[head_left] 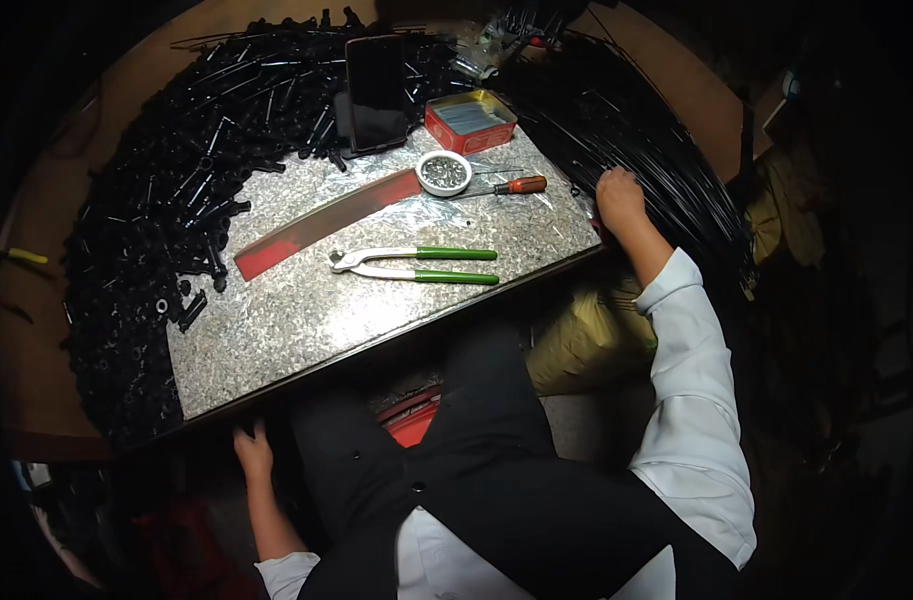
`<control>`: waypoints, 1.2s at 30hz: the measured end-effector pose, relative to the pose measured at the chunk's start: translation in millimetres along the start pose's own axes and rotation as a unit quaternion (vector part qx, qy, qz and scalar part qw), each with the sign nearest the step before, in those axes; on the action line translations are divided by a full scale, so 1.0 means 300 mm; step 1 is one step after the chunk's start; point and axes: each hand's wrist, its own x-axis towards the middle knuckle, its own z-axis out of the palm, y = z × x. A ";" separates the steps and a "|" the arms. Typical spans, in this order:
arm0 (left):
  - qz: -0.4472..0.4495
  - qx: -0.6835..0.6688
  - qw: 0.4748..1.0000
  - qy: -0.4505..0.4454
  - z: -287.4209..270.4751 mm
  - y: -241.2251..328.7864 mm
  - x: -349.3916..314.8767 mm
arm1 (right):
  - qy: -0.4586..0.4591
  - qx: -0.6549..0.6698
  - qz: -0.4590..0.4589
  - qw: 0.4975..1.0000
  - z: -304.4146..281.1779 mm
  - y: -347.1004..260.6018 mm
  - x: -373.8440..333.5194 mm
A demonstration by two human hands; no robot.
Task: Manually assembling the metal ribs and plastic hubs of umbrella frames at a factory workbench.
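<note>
My right hand (622,201) is at the right edge of the speckled grey board (307,340), beside a heap of long thin black rods (657,160). Its fingers curl downward, and whatever they close on is hidden. Just under the board's front left edge is my left hand (254,452), its fingertips lost in shadow against the edge. A pair of end-cutting pincers (417,265) with green handles lies on the board. Behind it are a long red-ended strip (327,222), a white bowl (444,174) of small metal pieces and a screwdriver (522,186) with an orange-red handle.
Black tubular parts (147,230) pile up along the board's left and back. A dark phone (375,95) stands upright at the back, next to a red tin (470,122) holding thin pieces. A yellowish sack (592,340) sits below the board's right side.
</note>
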 end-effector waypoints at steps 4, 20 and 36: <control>0.020 0.014 1.000 0.005 -0.055 0.141 -0.080 | -0.027 0.029 -0.036 0.999 -0.013 0.035 0.008; 0.116 -0.009 0.990 -0.083 -0.103 0.284 -0.163 | 0.143 0.270 0.134 0.943 -0.323 0.255 0.188; 0.401 -0.085 0.906 -0.103 -0.342 0.869 -0.271 | 0.168 0.484 -0.046 0.857 -0.777 0.119 0.237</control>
